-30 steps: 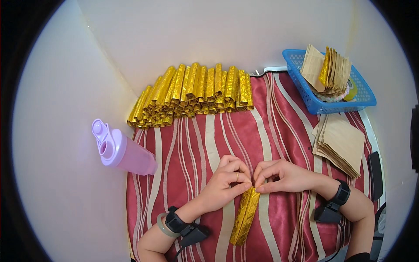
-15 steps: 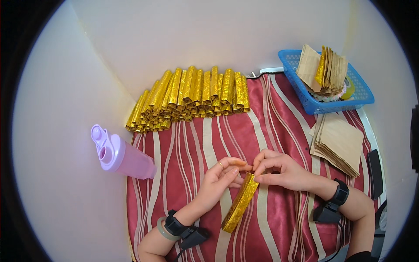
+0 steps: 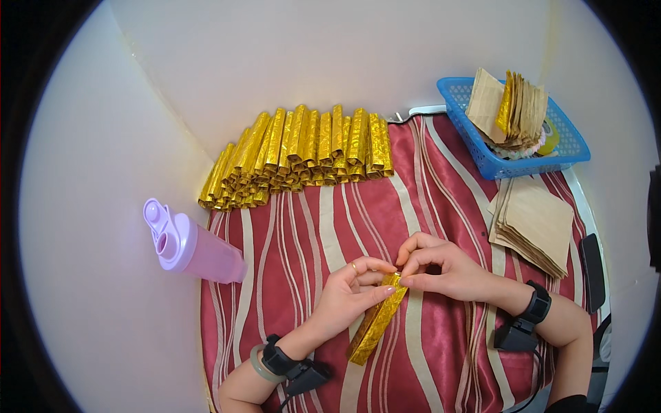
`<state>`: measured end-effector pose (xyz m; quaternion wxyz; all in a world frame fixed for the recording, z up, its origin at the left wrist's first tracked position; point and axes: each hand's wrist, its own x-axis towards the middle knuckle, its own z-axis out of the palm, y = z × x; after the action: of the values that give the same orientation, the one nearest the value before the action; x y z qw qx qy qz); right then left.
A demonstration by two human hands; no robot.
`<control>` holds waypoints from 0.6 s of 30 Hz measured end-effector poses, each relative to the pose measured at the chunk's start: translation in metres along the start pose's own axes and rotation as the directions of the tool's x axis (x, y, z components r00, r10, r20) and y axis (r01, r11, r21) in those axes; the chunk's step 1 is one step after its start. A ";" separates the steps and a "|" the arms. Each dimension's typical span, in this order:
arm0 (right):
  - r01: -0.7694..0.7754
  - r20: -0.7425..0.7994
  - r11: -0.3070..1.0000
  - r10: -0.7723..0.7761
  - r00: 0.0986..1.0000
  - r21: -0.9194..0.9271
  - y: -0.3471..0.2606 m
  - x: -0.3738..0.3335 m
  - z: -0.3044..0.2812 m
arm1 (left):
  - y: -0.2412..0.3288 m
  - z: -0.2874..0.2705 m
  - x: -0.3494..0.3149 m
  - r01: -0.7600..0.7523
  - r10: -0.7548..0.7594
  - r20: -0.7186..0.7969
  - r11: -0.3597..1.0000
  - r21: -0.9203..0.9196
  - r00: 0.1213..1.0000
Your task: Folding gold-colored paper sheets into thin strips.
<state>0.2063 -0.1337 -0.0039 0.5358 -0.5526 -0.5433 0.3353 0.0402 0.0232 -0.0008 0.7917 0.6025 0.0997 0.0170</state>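
Observation:
A long, narrow tube of shiny gold foil paper [image 3: 376,326] slants over the striped red cloth in front of me. Its far end sits between my two hands. My left hand [image 3: 354,292] grips that end, with the thumb on its upper face and the fingers behind it. From the other side, my right hand [image 3: 441,267] pinches the same end between thumb and fingertips. The tube's near end points toward me, free of both hands. Past my hands, a heap of similar gold foil tubes [image 3: 296,148] lies stacked along the back edge.
On the left stands a lilac shaker bottle [image 3: 196,244], tilted in view. At the far right, a blue basket [image 3: 506,167] holds brown paper pieces and a tape roll [image 3: 549,140]. A brown paper stack [image 3: 533,224] and a black phone [image 3: 591,273] lie nearer. Red striped cloth [image 3: 289,275] covers the table.
My left thumb and fingers have moved right and closed onto the tube's far end. My right hand keeps its pinch there. The tube has barely shifted.

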 end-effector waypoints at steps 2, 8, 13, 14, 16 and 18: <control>-0.003 -0.001 1.000 0.003 1.000 0.003 0.000 0.000 0.000 | 0.002 0.003 -0.001 0.008 -0.008 -0.013 1.000 0.006 1.000; -0.021 0.019 1.000 0.021 1.000 0.018 -0.001 -0.001 0.000 | 0.001 0.004 -0.003 0.030 -0.031 -0.076 0.999 -0.012 0.997; 0.001 0.029 1.000 -0.001 1.000 -0.008 -0.002 0.000 0.001 | 0.001 0.006 -0.005 0.016 -0.009 -0.117 0.998 0.065 0.993; 0.001 0.029 1.000 -0.001 1.000 -0.009 -0.002 0.000 0.000 | 0.001 0.006 -0.005 0.011 -0.002 -0.109 0.997 0.081 0.994; -0.012 0.039 1.000 0.012 0.999 0.001 -0.002 0.000 0.000 | 0.000 0.006 -0.006 0.006 0.004 -0.104 0.995 0.095 0.995; -0.029 0.043 0.999 0.028 0.999 0.017 -0.002 0.000 0.000 | -0.001 0.008 -0.005 -0.041 0.047 -0.091 0.997 0.068 0.995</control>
<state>0.2054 -0.1340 -0.0024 0.5240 -0.5483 -0.5437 0.3594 0.0363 0.0148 0.0011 0.7652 0.6291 0.1234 0.0591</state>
